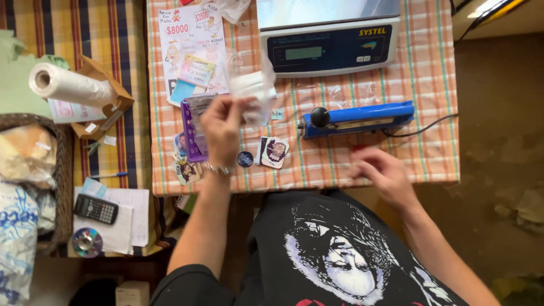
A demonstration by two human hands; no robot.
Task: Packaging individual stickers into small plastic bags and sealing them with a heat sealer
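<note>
A thin clear plastic bag (253,93) hangs pinched in the left hand (222,126), raised just above the counter (436,85) in front of the digital scale (328,42). It looks very light, limp and a little slick, the kind of film that crumples and clings rather than keeping a shape, so it is probably best taken by its upper edge between thumb and fingertips, as the left hand has it now. It is see-through with whitish folds, and the checked orange cloth shows faintly through it; whether it holds anything cannot be told. The right hand (384,171) lies near the counter's front edge, fingers loosely spread and holding nothing, just below the blue heat sealer (358,118) with its black knob and trailing cord. Beside the left hand stands a purple plastic holder (194,127), with printed price cards (190,48) behind it and a few stickers (273,152) and a small dark round badge (245,158) near the wrist. Off to the left, on a striped cloth, sit a roll of plastic bags (71,85), a calculator (95,209) and a disc (86,242).
</note>
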